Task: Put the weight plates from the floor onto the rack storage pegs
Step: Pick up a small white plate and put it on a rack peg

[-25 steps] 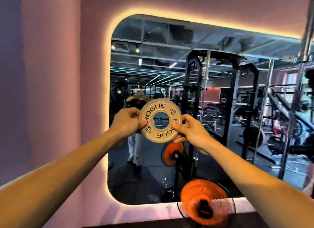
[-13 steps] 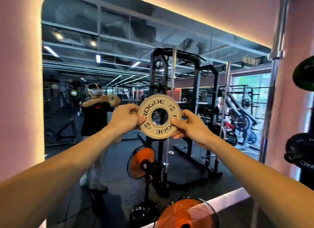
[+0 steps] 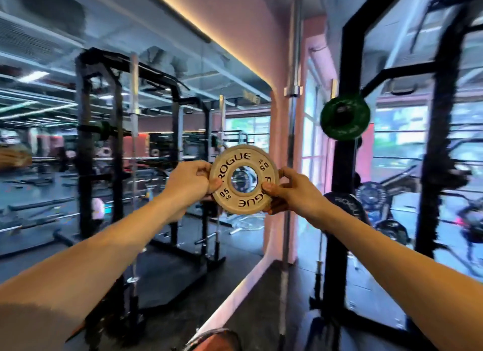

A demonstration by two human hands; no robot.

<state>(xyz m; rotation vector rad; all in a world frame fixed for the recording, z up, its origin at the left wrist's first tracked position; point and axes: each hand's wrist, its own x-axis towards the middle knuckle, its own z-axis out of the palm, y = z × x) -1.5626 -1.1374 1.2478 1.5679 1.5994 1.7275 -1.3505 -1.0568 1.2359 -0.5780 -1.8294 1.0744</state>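
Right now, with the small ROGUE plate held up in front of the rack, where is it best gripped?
By the outer rim, from opposite sides, as the left hand and right hand do now. The small plate is a thin, flat disc held upright, face toward the camera; pinching its edges probably leaves the centre hole free for a peg.

I have one view only, a wide-angle camera worn on the head, looking forward at about chest height along both outstretched forearms. It sits close to the hands, which fill the centre, and faces a mirrored wall (image 3: 130,141) on the left and a black rack (image 3: 441,141) on the right.
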